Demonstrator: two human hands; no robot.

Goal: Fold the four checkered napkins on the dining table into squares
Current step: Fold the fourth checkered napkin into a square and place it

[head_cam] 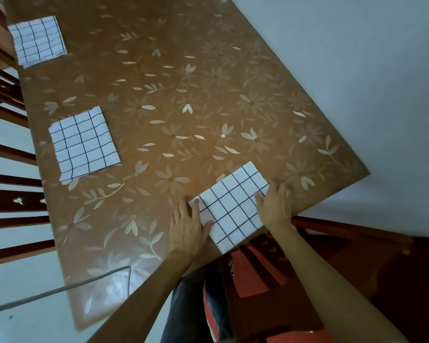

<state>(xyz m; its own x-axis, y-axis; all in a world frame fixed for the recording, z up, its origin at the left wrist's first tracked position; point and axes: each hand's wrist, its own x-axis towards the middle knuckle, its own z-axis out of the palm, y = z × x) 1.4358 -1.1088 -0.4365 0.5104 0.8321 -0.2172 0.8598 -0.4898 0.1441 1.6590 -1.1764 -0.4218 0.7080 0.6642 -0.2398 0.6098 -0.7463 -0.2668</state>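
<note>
Three white napkins with a black grid lie on the brown flowered table (183, 95). A folded one (230, 206) lies at the near edge, one corner hanging over it. My left hand (187, 226) lies flat with its fingers on this napkin's left corner. My right hand (275, 204) presses flat on its right side. A second folded napkin (84, 143) lies to the left, and a third (37, 40) sits at the far left corner. No fourth napkin is in view.
Dark wooden chair backs (15, 194) line the table's left side. A wooden chair with a red seat (253, 273) stands under the near edge. A grey cable (60, 288) crosses the near left corner. A pale wall (357, 70) borders the right edge.
</note>
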